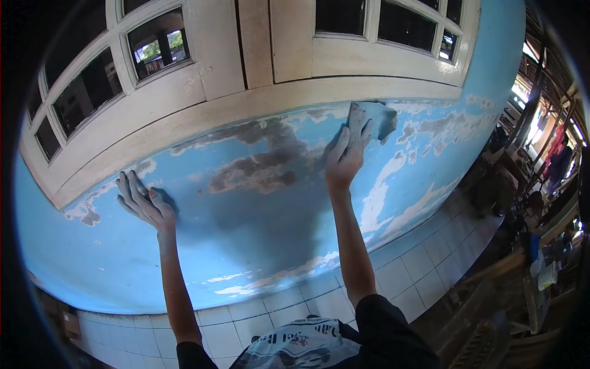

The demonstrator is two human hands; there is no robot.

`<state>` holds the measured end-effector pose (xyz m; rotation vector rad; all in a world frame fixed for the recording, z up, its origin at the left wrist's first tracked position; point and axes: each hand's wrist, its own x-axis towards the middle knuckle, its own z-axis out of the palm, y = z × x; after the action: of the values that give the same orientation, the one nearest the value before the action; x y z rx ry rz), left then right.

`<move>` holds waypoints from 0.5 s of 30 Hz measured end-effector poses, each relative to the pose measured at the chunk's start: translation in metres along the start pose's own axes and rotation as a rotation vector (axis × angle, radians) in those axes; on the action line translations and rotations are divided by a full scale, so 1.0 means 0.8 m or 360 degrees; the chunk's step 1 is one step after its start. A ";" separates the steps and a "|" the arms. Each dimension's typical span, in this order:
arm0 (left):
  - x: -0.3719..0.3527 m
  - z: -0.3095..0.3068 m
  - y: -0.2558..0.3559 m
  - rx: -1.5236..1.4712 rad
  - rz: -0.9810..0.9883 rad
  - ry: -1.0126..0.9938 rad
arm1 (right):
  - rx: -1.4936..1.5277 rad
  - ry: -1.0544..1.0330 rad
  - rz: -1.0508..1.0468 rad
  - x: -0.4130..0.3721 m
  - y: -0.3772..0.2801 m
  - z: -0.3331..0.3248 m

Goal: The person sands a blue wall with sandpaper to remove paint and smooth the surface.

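Note:
Just under the window frame, my right hand presses a bent sheet of sandpaper against the blue wall. Its fingers lie over the sheet's left part, and a corner curls out on the right. My left hand rests on the wall farther left, fingers stretched out and holding nothing. Pale dust coats both hands. Between them, the paint is worn into grey and whitish patches. More bare patches show right of the sandpaper and low on the wall.
Above is a cream wooden window frame with dark glass panes. White tiles run along the wall's lower part. At the right stand wooden pieces and assorted clutter. My printed shirt shows at the bottom.

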<state>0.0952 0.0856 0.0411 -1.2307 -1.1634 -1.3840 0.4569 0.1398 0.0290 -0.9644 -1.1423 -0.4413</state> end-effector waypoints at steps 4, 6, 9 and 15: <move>0.000 0.002 0.004 0.0025 0.0010 0.0014 | 0.0006 -0.0315 -0.0181 -0.106 -0.002 -0.004; 0.001 0.001 0.005 0.0067 0.0044 0.0013 | 0.0133 -0.0590 -0.0046 -0.111 0.012 -0.021; 0.001 0.002 0.007 0.0079 0.0037 0.0016 | 0.0136 -0.0559 0.0004 -0.061 0.035 -0.025; 0.000 0.003 0.005 0.0058 0.0062 0.0033 | 0.0039 -0.0275 -0.0078 -0.092 0.010 -0.012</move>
<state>0.0993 0.0872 0.0419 -1.2042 -1.1401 -1.3383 0.4394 0.1245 -0.0416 -0.9687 -1.3270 -0.3881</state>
